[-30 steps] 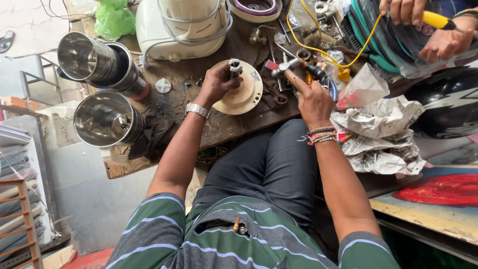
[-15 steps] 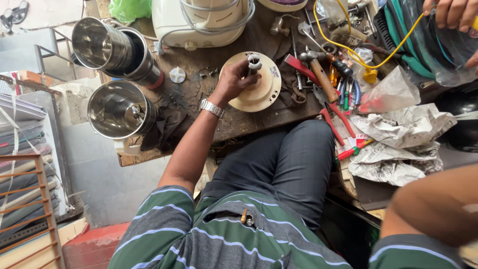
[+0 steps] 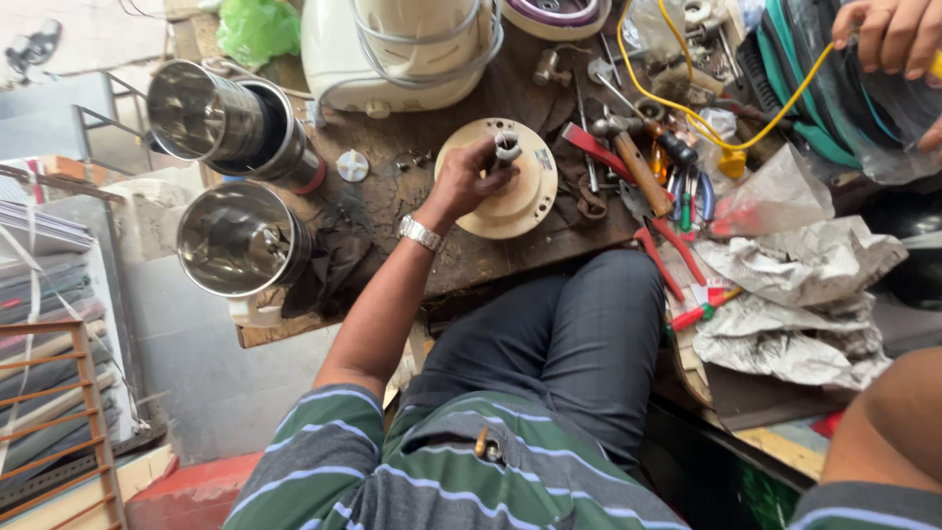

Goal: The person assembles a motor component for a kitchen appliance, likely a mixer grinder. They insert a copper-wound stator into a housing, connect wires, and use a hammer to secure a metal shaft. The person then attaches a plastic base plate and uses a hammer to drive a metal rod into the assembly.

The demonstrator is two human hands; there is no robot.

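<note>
My left hand [image 3: 463,183], with a metal watch on its wrist, is closed around a small metal shaft [image 3: 507,148]. The shaft stands upright in the middle of a round cream plate [image 3: 531,199], which lies flat on the dark wooden workbench [image 3: 491,260]. Of my right arm only the bare forearm [image 3: 883,432] shows, at the lower right edge. Its hand is out of the picture.
Two steel jars [image 3: 209,116] [image 3: 238,238] lie at the bench's left end, and a white mixer base [image 3: 402,44] stands at the back. A hammer [image 3: 640,169], red-handled pliers [image 3: 659,253] and crumpled newspaper [image 3: 797,294] lie right of the plate. Another person's hand [image 3: 888,39] holds a yellow wire [image 3: 687,110].
My right hand has left the tools beside the plate and drawn back out of view. My left hand keeps its hold on the shaft.
</note>
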